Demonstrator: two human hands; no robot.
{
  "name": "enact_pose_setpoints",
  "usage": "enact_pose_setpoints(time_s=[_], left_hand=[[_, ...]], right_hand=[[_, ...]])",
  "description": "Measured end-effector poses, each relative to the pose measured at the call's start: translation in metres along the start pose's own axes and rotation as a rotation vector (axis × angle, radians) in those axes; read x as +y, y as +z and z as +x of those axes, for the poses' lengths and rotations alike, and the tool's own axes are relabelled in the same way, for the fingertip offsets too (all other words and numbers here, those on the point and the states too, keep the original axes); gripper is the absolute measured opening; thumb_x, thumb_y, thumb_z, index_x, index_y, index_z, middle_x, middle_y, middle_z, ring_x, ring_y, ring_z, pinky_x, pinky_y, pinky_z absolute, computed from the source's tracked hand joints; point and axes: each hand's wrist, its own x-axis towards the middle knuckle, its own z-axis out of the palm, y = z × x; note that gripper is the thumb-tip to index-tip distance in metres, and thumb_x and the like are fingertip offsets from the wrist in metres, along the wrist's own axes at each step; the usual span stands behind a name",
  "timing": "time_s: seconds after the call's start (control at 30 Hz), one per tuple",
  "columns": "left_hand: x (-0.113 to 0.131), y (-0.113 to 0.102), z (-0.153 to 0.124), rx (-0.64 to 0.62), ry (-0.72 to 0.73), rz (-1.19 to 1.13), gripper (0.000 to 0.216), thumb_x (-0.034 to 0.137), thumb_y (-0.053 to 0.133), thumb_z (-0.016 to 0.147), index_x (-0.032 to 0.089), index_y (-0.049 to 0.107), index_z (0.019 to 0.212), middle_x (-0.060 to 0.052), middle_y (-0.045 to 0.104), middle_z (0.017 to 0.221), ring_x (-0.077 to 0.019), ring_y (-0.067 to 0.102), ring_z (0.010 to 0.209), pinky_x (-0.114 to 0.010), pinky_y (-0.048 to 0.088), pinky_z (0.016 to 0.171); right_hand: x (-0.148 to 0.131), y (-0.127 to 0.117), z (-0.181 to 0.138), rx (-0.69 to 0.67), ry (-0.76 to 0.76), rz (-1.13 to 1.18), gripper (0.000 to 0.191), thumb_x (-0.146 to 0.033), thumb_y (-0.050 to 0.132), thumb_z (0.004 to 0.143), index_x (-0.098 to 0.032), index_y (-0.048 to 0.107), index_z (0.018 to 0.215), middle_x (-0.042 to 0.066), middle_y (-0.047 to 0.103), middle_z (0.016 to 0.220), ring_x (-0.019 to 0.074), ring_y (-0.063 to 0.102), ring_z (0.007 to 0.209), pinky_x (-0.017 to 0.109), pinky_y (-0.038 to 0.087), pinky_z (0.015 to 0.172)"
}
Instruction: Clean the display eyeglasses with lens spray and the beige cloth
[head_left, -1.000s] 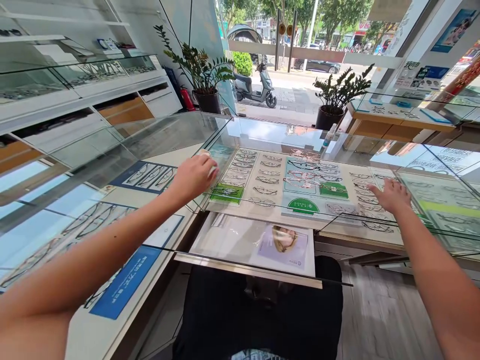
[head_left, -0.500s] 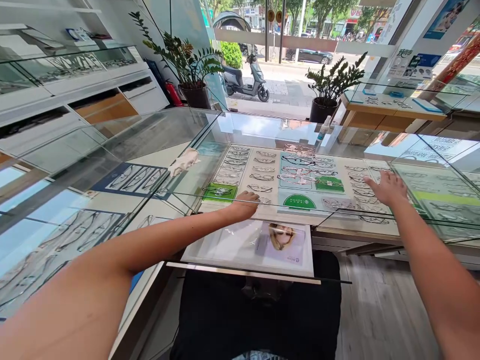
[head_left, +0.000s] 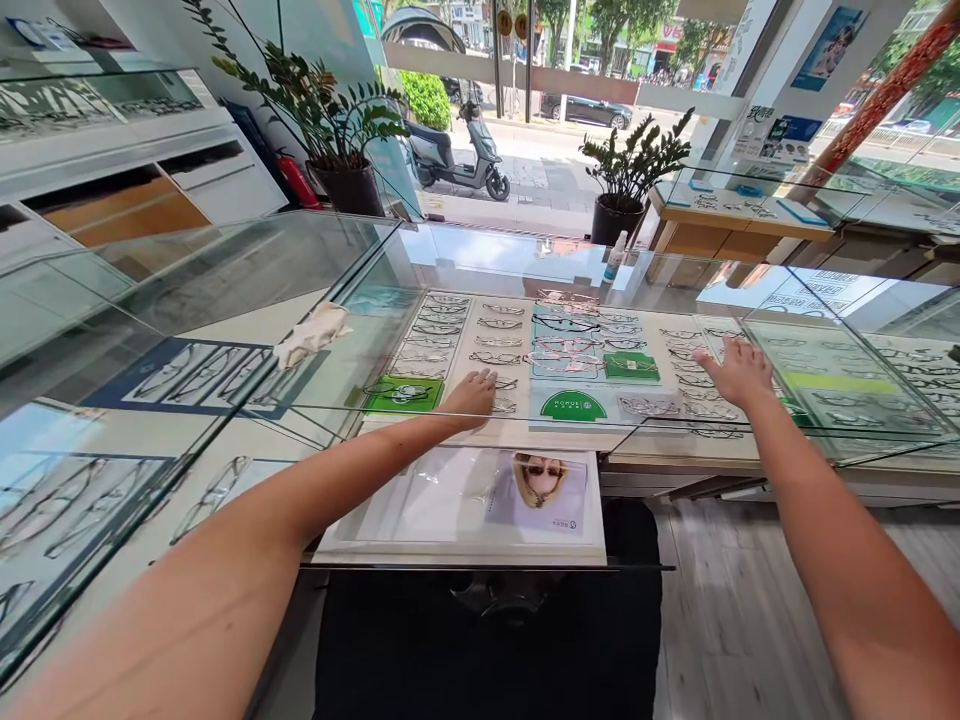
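My left hand point(head_left: 471, 394) lies on the glass top of the display case point(head_left: 450, 262), its fingers stretched forward and holding nothing. Beside its fingertips, below the glass, is a column of eyeglasses point(head_left: 498, 342). A green box point(head_left: 405, 393) with eyeglasses on it sits left of that hand. Farther right, my right hand point(head_left: 739, 375) rests palm down with spread fingers, also without anything in it. Under and around it are more rows of eyeglasses point(head_left: 709, 411). Between the hands are a green case point(head_left: 631, 366) and a round green sign point(head_left: 573, 405), also below the glass.
A drawer-like white tray point(head_left: 427, 500) with a printed portrait card point(head_left: 544, 500) juts out toward my lap. On the glass lie a beige cloth point(head_left: 313, 335) and a spray bottle point(head_left: 616, 257). Potted plants point(head_left: 622, 170) stand by the doorway; a scooter point(head_left: 465, 150) is outside.
The camera view has shifted, so the case and room appear farther left. My left hand's fingers reach slightly more forward. Both hands stay on the glass.
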Motion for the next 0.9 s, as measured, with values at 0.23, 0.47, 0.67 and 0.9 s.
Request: enact_pose_setpoints(time_s=[0.23,0.47,0.67,0.9], left_hand=[[-0.005,0.008,0.01,0.023,-0.027,0.014,0.061,0.024,0.058,0.095,-0.003,0.066,0.149,-0.031,0.048,0.169,-0.0453,0.043,0.159,-0.056,0.036,0.128],[-0.007,0.013,0.01,0.064,-0.017,0.023,0.053,0.018,0.047,0.102,0.001,0.07,0.147,-0.026,0.054,0.165,-0.0439,0.043,0.16,-0.056,0.033,0.13],[-0.002,0.004,0.004,0.101,-0.011,0.037,0.053,0.009,0.049,0.097,0.006,0.073,0.145,-0.024,0.059,0.163,-0.0409,0.047,0.159,-0.057,0.034,0.131],[0.007,-0.029,-0.035,0.103,0.032,0.051,0.051,0.01,0.05,0.099,0.011,0.075,0.144,-0.02,0.06,0.163,-0.04,0.048,0.159,-0.057,0.038,0.129]], right_hand=[[-0.001,0.0,-0.001,-0.021,0.007,0.006,0.113,-0.089,0.021,0.096,-0.009,0.026,0.176,0.023,0.022,0.186,0.0471,0.02,0.171,0.068,0.021,0.137],[-0.003,0.0,0.0,-0.037,0.016,0.01,0.113,-0.088,0.02,0.097,-0.007,0.024,0.176,0.024,0.021,0.186,0.046,0.018,0.171,0.068,0.02,0.137],[-0.005,-0.001,0.0,-0.041,0.015,-0.002,0.113,-0.088,0.018,0.097,-0.007,0.025,0.176,0.022,0.023,0.186,0.0456,0.018,0.171,0.066,0.021,0.137],[-0.002,0.003,0.002,-0.008,-0.007,0.031,0.114,-0.089,0.02,0.096,-0.006,0.029,0.174,0.026,0.025,0.184,0.0481,0.022,0.169,0.068,0.021,0.136]])
